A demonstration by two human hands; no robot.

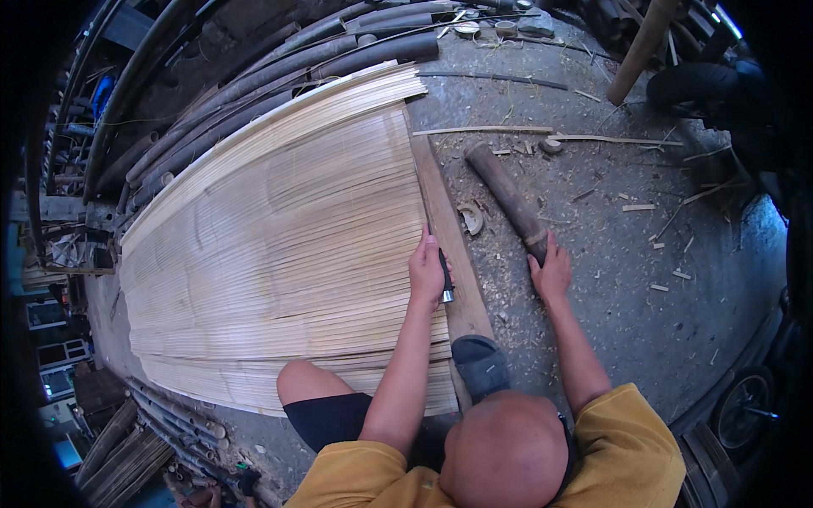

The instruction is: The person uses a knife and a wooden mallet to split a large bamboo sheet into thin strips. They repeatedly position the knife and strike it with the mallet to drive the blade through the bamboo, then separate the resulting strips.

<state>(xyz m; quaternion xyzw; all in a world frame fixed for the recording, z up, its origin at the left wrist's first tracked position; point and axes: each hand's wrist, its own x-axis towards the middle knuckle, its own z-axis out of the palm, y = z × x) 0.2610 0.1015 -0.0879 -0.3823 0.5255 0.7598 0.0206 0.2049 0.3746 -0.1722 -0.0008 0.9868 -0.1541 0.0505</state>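
Observation:
My left hand (426,269) is closed around a chisel (447,286) with a black handle and a shiny metal end cap. Its blade points away from me along the right edge of a bamboo slat mat (288,229), and is mostly hidden by my fingers. Under that edge runs a long wooden plank (464,275). To the right, my right hand (552,269) grips the near end of a thick dark bamboo club (506,193). The club slants away to the left, low over the concrete floor, and is apart from the chisel.
A curved offcut (471,218) lies between plank and club. Thin strips (483,129), chips and shavings litter the floor (593,339). Dark bamboo poles (339,63) are piled beyond the mat. My sandal (480,366) rests by the plank's near end. A wheel (743,400) stands at the right.

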